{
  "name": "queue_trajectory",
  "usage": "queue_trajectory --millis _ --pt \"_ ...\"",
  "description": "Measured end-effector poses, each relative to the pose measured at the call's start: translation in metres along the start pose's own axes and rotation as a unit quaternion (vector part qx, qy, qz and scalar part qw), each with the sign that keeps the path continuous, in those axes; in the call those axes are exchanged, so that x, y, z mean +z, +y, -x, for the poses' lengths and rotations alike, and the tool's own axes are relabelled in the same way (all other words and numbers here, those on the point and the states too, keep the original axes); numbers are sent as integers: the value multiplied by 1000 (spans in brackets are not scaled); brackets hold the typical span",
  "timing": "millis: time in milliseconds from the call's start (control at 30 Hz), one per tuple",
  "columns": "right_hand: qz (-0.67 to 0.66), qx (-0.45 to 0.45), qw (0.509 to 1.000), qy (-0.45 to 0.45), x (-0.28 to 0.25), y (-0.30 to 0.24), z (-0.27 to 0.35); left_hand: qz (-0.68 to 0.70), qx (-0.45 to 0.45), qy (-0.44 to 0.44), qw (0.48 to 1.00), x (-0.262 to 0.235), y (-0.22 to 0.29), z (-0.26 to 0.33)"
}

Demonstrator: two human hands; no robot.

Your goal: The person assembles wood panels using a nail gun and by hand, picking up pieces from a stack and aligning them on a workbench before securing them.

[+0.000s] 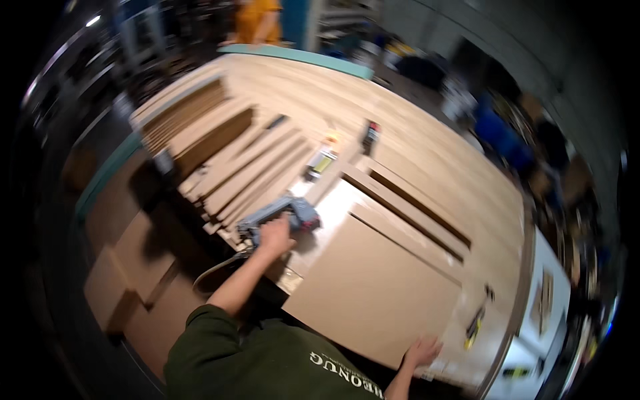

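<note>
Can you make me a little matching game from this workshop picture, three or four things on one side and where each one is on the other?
Things:
1. grey power tool
2. large flat board
3. yellow and black tool
4. person in an orange top

Places:
A. under the right hand, at its near edge
B. standing beyond the far end of the workbench
C. gripped by the left hand
D. lying near the bench's right edge

Pairs: 1-C, 2-A, 3-D, 4-B
</note>
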State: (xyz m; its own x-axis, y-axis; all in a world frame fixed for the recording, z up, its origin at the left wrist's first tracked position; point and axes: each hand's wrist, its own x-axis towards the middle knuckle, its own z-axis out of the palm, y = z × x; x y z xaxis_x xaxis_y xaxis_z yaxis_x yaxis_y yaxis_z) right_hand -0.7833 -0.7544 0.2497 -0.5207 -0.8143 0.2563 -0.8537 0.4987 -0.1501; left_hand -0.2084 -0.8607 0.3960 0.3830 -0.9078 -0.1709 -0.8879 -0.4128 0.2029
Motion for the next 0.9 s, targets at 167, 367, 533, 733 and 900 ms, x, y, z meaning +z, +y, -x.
queue_trajectory --millis 167,367,533,733,900 --pt "-122 -194 960 -162 -13 -133 40 58 38 195 978 16 -45 83" --pt "-182 -532 780 -276 -32 -221 74 141 -129 326 926 71 -78 272" --pt "-265 -598 705 -276 -4 -245 45 205 -525 48 825 194 -76 508" --pt "-406 -565 634 -337 -7 -267 75 305 -765 -141 549 327 50 785" --pt "-469 -658 492 -324 -81 -249 188 364 -791 5 492 374 79 817"
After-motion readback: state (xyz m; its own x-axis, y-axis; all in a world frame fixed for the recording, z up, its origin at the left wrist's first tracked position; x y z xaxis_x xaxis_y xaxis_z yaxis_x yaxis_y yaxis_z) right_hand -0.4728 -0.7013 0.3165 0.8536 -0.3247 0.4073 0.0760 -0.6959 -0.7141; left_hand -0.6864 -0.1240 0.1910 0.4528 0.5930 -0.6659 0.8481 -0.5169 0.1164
